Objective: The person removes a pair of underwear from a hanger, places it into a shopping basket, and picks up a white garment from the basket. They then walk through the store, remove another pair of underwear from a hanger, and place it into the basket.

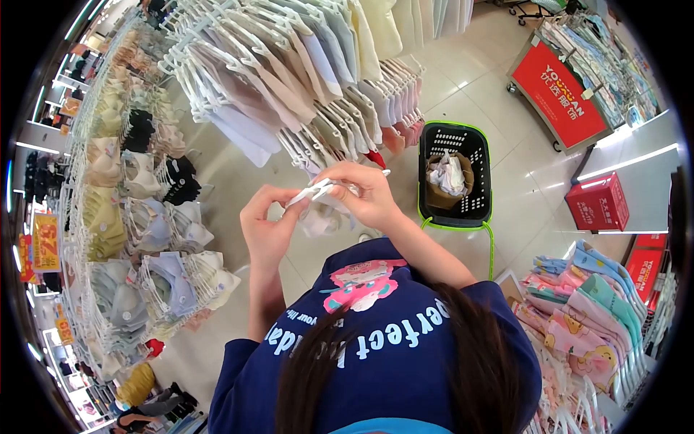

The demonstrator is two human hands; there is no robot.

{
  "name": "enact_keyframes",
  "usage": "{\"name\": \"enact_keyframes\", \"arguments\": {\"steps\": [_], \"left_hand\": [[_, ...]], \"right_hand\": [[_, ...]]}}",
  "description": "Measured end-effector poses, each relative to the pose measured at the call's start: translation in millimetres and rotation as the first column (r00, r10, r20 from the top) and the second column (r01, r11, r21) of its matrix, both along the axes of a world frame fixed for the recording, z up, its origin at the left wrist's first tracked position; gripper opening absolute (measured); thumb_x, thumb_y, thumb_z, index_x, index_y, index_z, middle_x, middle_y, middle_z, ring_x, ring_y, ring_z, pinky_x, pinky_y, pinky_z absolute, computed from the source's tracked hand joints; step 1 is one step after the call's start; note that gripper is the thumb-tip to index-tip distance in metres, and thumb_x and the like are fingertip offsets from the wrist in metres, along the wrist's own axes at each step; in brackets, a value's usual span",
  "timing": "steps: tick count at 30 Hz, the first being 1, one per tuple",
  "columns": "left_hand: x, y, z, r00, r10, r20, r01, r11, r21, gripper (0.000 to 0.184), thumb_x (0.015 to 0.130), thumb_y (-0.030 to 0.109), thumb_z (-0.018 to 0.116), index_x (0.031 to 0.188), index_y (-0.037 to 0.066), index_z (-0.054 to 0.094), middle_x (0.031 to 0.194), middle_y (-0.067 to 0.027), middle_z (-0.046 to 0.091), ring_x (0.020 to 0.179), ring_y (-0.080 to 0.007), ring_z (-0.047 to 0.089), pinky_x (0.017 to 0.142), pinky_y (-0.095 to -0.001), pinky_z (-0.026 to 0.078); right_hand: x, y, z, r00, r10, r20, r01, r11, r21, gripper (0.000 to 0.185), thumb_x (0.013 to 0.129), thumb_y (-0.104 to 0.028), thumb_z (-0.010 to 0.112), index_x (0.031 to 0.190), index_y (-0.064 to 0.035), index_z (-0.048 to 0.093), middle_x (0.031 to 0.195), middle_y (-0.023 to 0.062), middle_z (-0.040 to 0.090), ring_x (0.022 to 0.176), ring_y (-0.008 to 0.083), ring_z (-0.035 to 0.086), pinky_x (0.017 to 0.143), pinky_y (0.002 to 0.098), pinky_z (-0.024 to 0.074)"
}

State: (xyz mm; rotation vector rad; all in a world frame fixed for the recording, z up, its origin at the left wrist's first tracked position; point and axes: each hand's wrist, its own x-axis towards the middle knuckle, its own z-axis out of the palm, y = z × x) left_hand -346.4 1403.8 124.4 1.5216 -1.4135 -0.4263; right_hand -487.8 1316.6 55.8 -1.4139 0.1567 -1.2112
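Both my hands are together in front of my chest, at the centre of the view. My left hand (269,217) pinches one side of a white hanger (316,189). My right hand (363,192) has its fingers closed on the other side of the same hanger. A pale, thin garment (318,219) hangs below the hanger, partly hidden by my fingers. Just beyond my hands is a rack of pastel garments (267,79) on white hangers.
A black basket with a green rim (486,173) stands on the floor at right, holding a brown bag (441,194). Bras (148,224) hang along the left. Folded clothes (589,318) lie lower right, below a red box (597,202). A red-fronted bin (557,98) stands upper right. A person (148,412) is lower left.
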Motion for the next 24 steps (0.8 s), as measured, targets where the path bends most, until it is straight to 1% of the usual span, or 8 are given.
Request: {"name": "enact_keyframes", "arguments": {"steps": [5, 8, 11, 14, 17, 20, 23, 24], "left_hand": [[2.9, 2.5, -4.2, 0.933, -0.015, -0.359, 0.054, 0.994, 0.099, 0.010, 0.069, -0.007, 0.066, 0.077, -0.002, 0.061, 0.073, -0.0022, 0.058, 0.069, -0.0084, 0.053, 0.062, -0.0214, 0.041], [3.8, 2.5, -10.5, 0.896, -0.087, -0.436, 0.116, 0.992, 0.041, 0.010, 0.070, -0.007, 0.066, 0.076, -0.001, 0.061, 0.079, -0.0039, 0.059, 0.070, -0.0089, 0.055, 0.065, -0.0220, 0.043], [-2.1, 1.4, -5.5, 0.925, -0.084, -0.371, 0.086, 0.996, -0.012, 0.010, 0.071, -0.008, 0.065, 0.077, -0.001, 0.061, 0.087, -0.0057, 0.060, 0.072, -0.0090, 0.055, 0.067, -0.0221, 0.044], [-2.1, 3.4, -3.4, 0.899, -0.086, -0.429, 0.120, 0.991, 0.052, 0.009, 0.071, -0.007, 0.065, 0.077, -0.001, 0.061, 0.088, -0.0075, 0.062, 0.074, -0.0093, 0.056, 0.068, -0.0229, 0.045], [-7.5, 3.9, -1.1, 0.967, -0.018, -0.255, 0.032, 0.998, 0.052, 0.008, 0.071, -0.006, 0.065, 0.077, -0.002, 0.062, 0.087, -0.0087, 0.065, 0.074, -0.0087, 0.056, 0.066, -0.0234, 0.046], [-13.9, 2.2, 4.1, 0.997, 0.064, 0.039, -0.064, 0.998, 0.003, 0.007, 0.072, -0.006, 0.064, 0.077, -0.002, 0.062, 0.083, -0.0085, 0.066, 0.070, -0.0087, 0.056, 0.063, -0.0238, 0.046], [-15.0, 0.6, 0.4, 0.986, 0.086, 0.144, -0.078, 0.995, -0.060, 0.006, 0.072, -0.006, 0.062, 0.077, -0.002, 0.062, 0.082, -0.0079, 0.066, 0.067, -0.0094, 0.056, 0.062, -0.0229, 0.045], [-15.2, 0.2, 0.5, 0.982, 0.095, 0.163, -0.083, 0.994, -0.078, 0.006, 0.072, -0.006, 0.062, 0.077, -0.002, 0.062, 0.082, -0.0082, 0.066, 0.067, -0.0097, 0.055, 0.062, -0.0228, 0.044]], "right_hand": [[4.0, 4.2, -2.9, 1.000, -0.008, -0.026, 0.008, 1.000, -0.002, 0.015, 0.083, -0.007, 0.057, 0.095, 0.0020, 0.061, 0.090, 0.0100, 0.062, 0.084, 0.0173, 0.056, 0.074, 0.0286, 0.0443], [6.8, 5.8, -5.3, 0.999, -0.020, -0.043, 0.019, 1.000, -0.012, 0.015, 0.083, -0.006, 0.057, 0.095, 0.0018, 0.060, 0.090, 0.0097, 0.061, 0.083, 0.0173, 0.057, 0.075, 0.0287, 0.0443], [6.0, 8.2, -3.8, 0.997, -0.028, -0.074, 0.028, 1.000, 0.004, 0.016, 0.082, -0.006, 0.058, 0.095, 0.0014, 0.060, 0.089, 0.0100, 0.061, 0.083, 0.0178, 0.057, 0.075, 0.0290, 0.0442], [6.3, 9.8, 1.0, 0.989, -0.129, -0.065, 0.126, 0.991, -0.051, 0.013, 0.077, -0.001, 0.058, 0.091, 0.0002, 0.059, 0.079, 0.0090, 0.060, 0.072, 0.0187, 0.056, 0.068, 0.0272, 0.0440], [4.8, 8.2, -2.2, 0.986, -0.143, -0.085, 0.128, 0.978, -0.162, 0.016, 0.078, -0.003, 0.060, 0.094, 0.0011, 0.059, 0.089, 0.0106, 0.060, 0.083, 0.0192, 0.056, 0.074, 0.0294, 0.0436], [5.8, 6.8, -2.6, 0.991, -0.122, -0.063, 0.112, 0.983, -0.145, 0.017, 0.078, -0.004, 0.061, 0.094, 0.0008, 0.059, 0.093, 0.0096, 0.058, 0.085, 0.0194, 0.055, 0.075, 0.0304, 0.0432], [6.1, 8.5, -3.3, 0.988, -0.139, -0.069, 0.131, 0.986, -0.107, 0.027, 0.074, -0.006, 0.064, 0.099, -0.0014, 0.055, 0.094, 0.0104, 0.053, 0.084, 0.0207, 0.052, 0.071, 0.0291, 0.0429], [5.8, 9.2, -2.5, 0.983, -0.177, -0.050, 0.172, 0.981, -0.090, 0.030, 0.074, -0.008, 0.064, 0.102, -0.0018, 0.053, 0.096, 0.0104, 0.052, 0.087, 0.0205, 0.052, 0.073, 0.0291, 0.0424]]}}
